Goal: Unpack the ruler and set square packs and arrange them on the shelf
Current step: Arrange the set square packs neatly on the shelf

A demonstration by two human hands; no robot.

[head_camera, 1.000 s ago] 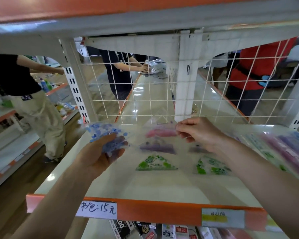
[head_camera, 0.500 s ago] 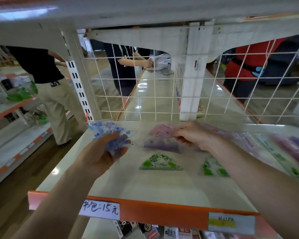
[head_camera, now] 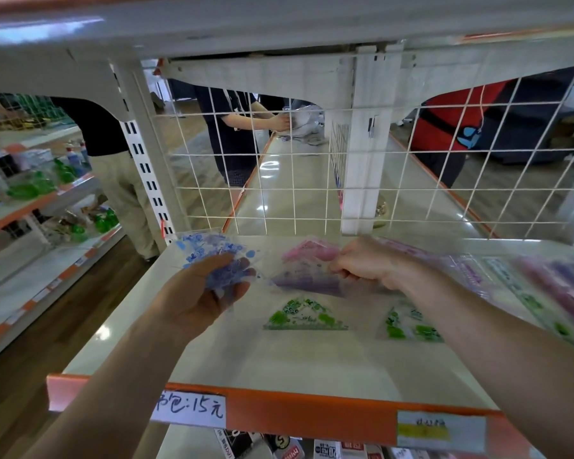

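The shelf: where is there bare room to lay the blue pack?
Bare shelf: the front strip between the orange edge and the green set squares, and the left side under the left hand holding the blue pack. Crowded: back middle, where the right hand pinches pink and purple packs, and the ruler packs at right.

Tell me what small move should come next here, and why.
Probably the right hand should set down and release the purple pack. It pinches that pack low over the shelf, just behind a green pack already lying flat. The left hand grips a blue pack yet to be placed, with bare shelf beside it.
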